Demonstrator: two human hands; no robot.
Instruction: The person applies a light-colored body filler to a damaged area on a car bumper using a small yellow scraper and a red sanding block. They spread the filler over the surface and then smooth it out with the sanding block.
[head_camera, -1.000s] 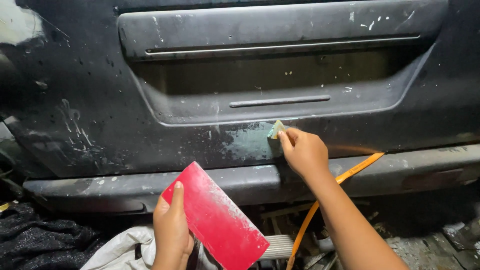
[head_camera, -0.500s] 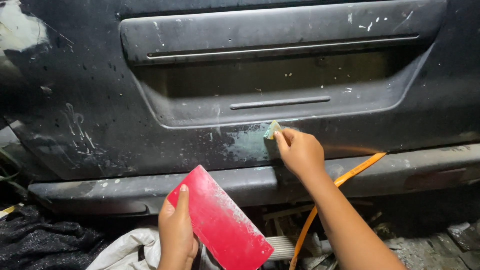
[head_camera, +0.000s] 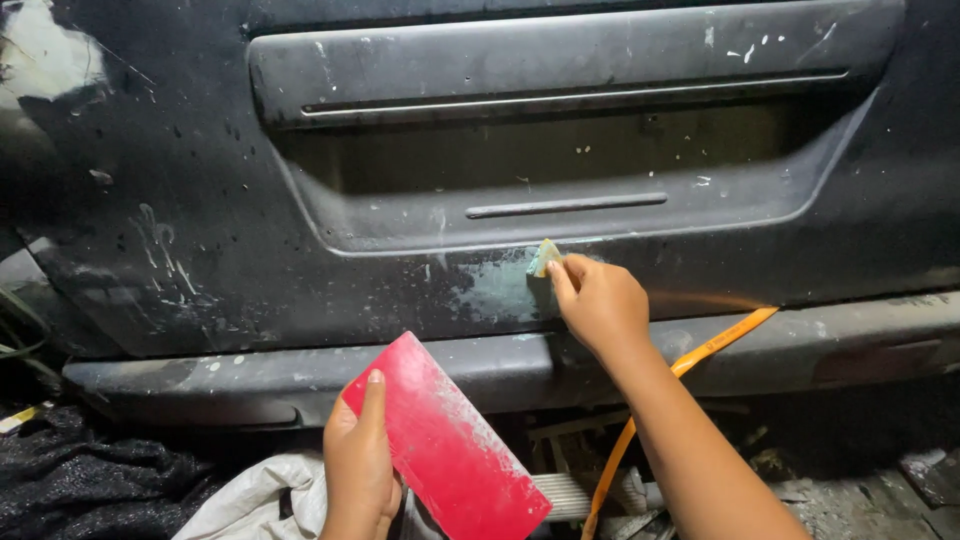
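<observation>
The right hand (head_camera: 600, 300) pinches a small pale green pad (head_camera: 543, 257) with its fingers closed on it and presses it against the dark, dusty car panel (head_camera: 200, 230), at the edge of a lighter rubbed patch (head_camera: 495, 290). The left hand (head_camera: 358, 470) is lower, closed around a red flat plastic scraper (head_camera: 445, 450), with the thumb on its face. An orange strap (head_camera: 700, 355) hangs behind the right forearm.

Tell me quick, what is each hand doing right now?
Left hand: closed on a flat red plastic card.
Right hand: fingers pinched on a small pale green scrap, pressed against the dark car panel.
</observation>
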